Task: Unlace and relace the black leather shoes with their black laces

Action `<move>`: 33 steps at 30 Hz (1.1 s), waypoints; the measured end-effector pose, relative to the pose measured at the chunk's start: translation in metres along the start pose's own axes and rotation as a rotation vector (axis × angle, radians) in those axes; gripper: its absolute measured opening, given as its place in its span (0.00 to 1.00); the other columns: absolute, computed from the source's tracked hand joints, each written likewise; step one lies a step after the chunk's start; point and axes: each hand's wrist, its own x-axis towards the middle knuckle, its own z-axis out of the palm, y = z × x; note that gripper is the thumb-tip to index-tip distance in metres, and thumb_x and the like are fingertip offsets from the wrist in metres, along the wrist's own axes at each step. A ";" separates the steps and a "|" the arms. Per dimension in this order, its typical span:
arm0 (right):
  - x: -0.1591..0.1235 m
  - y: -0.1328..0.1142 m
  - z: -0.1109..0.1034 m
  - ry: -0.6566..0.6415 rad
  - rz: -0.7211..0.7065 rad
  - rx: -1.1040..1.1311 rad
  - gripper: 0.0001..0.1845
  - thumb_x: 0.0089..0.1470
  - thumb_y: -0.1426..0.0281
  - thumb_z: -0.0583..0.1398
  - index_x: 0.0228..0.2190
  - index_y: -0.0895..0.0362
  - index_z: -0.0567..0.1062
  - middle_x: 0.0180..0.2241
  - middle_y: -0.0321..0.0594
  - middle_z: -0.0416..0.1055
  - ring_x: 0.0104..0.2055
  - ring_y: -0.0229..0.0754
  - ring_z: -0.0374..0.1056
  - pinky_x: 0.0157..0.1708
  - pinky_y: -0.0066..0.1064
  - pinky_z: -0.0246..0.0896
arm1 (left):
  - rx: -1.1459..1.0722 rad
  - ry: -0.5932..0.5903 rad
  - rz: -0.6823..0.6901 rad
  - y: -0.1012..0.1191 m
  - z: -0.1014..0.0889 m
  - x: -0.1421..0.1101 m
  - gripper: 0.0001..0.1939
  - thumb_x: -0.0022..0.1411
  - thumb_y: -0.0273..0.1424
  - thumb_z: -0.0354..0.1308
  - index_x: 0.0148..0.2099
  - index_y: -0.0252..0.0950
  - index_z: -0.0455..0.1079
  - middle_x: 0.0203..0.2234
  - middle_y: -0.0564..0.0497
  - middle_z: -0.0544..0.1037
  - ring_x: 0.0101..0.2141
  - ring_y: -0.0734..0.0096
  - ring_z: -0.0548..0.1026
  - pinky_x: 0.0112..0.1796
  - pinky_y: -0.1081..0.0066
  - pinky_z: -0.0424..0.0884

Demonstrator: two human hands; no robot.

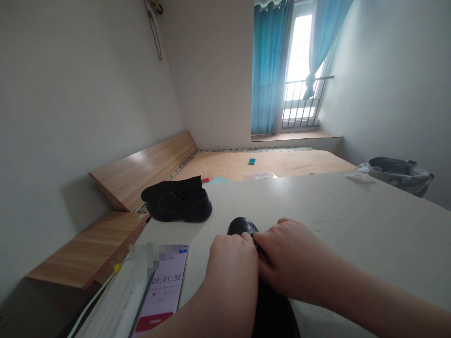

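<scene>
Head view: left hand [230, 267], right hand [294, 258] on a pebbled black leather shoe [242, 226]

The left hand [230, 267] and right hand [294, 258] are bare, rounded and soft-looking, with short fingers and smooth backs. The left forearm [197, 319] and right forearm [373, 293], bare as well, widen toward the lower edge of the frame, the right one reaching the lower right corner.
</scene>
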 end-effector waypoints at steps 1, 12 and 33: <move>-0.002 -0.001 0.000 -0.007 -0.009 -0.004 0.15 0.54 0.66 0.52 0.21 0.57 0.72 0.22 0.44 0.75 0.24 0.45 0.69 0.28 0.36 0.47 | -0.001 -0.008 0.010 -0.001 -0.001 0.000 0.13 0.58 0.17 0.51 0.44 0.27 0.72 0.33 0.37 0.78 0.31 0.51 0.79 0.29 0.64 0.71; -0.005 0.003 -0.006 -0.157 0.059 -0.005 0.10 0.49 0.75 0.54 0.29 0.57 0.76 0.28 0.47 0.77 0.30 0.52 0.74 0.24 0.34 0.45 | -0.035 -0.060 0.029 -0.001 -0.010 -0.004 0.16 0.59 0.16 0.47 0.47 0.27 0.70 0.37 0.37 0.78 0.35 0.52 0.78 0.34 0.61 0.71; -0.012 0.019 -0.039 0.753 -0.036 0.751 0.08 0.58 0.69 0.59 0.27 0.55 0.70 0.22 0.33 0.67 0.24 0.34 0.62 0.23 0.26 0.57 | -0.959 0.591 0.235 -0.036 -0.048 -0.020 0.04 0.66 0.32 0.53 0.38 0.40 0.67 0.30 0.58 0.75 0.34 0.73 0.73 0.35 0.72 0.67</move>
